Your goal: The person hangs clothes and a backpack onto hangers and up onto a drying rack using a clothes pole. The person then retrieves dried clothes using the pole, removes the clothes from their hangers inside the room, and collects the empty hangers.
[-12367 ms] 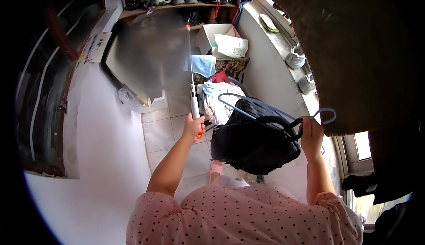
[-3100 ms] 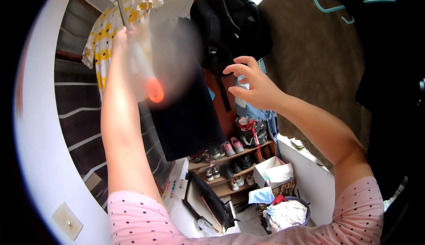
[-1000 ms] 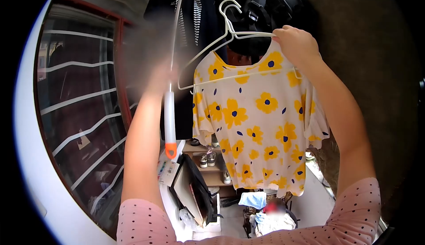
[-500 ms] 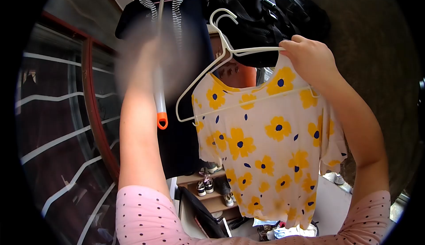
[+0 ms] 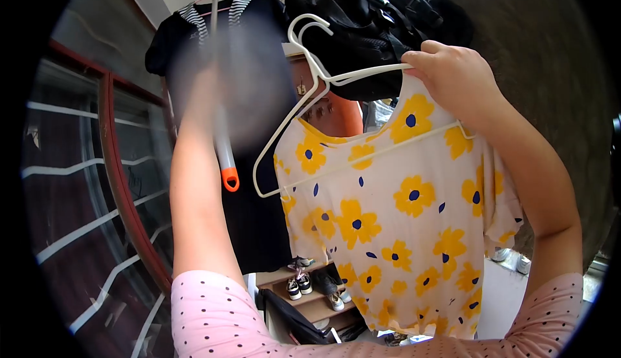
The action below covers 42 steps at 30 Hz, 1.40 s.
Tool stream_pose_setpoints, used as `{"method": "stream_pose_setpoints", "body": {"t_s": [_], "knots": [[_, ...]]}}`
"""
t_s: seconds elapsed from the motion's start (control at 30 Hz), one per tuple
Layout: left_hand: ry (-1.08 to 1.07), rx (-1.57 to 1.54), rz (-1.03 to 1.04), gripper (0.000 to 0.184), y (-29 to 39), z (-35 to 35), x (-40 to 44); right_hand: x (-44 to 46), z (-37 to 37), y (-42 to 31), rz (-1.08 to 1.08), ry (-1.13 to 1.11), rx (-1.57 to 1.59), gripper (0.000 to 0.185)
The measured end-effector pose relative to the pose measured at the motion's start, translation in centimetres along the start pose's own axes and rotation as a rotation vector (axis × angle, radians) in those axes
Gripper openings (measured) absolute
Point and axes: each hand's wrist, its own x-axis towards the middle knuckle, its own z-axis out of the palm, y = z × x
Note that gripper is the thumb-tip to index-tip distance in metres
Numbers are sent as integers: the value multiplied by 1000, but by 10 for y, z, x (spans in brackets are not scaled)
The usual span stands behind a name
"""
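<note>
A flower shirt [image 5: 381, 186] hangs below the right hand [image 5: 456, 76]

The shirt is on white hangers [image 5: 365, 73] with 2 hooks at the top. It is right in front of the person. The right hand pinches the hangers near 1 shoulder of the shirt. The left hand [image 5: 208, 83] is in a blur by a grey pole [image 5: 226, 154] with an orange end, so I can't tell what its fingers do. Behind the pole is a dark dress [image 5: 259, 238]. A black backpack [image 5: 330, 15] is up high behind the hangers. A window [image 5: 71, 186] is on the left, and a big brown cloth [image 5: 537, 67] is on the right. Shoes [image 5: 294, 287] sit on shelves [image 5: 320, 311] low down. Both arms reach up. The left arm is nearly straight, and the right elbow bends.
</note>
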Motion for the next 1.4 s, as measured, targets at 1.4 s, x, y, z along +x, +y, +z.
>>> {"method": "stream_pose_setpoints", "body": {"t_s": [1.4], "knots": [[171, -139, -362, 28, -151, -96, -529, -4, 97, -1, -245, 259, 719, 14]]}}
